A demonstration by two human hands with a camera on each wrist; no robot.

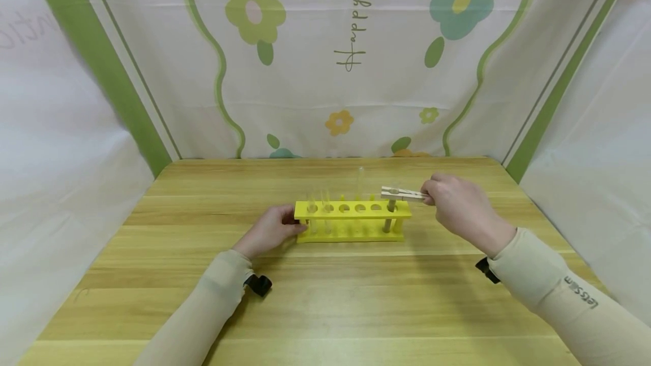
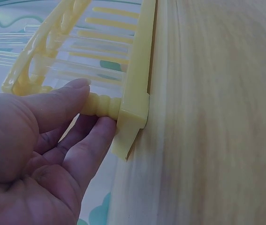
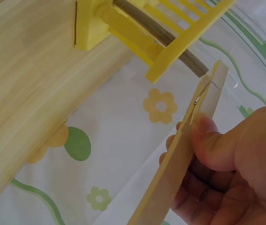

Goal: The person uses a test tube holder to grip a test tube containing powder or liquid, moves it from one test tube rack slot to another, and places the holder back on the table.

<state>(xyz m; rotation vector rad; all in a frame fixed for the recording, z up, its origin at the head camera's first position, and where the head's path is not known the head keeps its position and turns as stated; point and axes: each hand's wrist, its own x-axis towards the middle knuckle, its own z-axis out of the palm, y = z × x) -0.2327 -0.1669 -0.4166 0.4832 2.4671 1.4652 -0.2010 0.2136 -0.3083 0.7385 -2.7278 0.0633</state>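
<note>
Just left of the right hand (image 1: 461,208), fingers clamped on a clip (image 1: 407,196), the dark tube (image 1: 387,225) stood upright; the left hand (image 1: 268,228) gripped the rack (image 1: 351,215).

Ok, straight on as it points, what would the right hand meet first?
Probably the dark-filled test tube in the yellow test tube rack, by the held wooden clamp; depth is unclear.

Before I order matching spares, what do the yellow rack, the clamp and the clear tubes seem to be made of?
Yellow rack: probably glossy moulded plastic, given its even colour and highlights. Clamp: apparently bare, matte wood, pale tan; its spring looks like metal wire, thin and silvery. Clear tubes: glass or clear plastic, smooth and transparent with bright edges, though I can't tell which.
</note>
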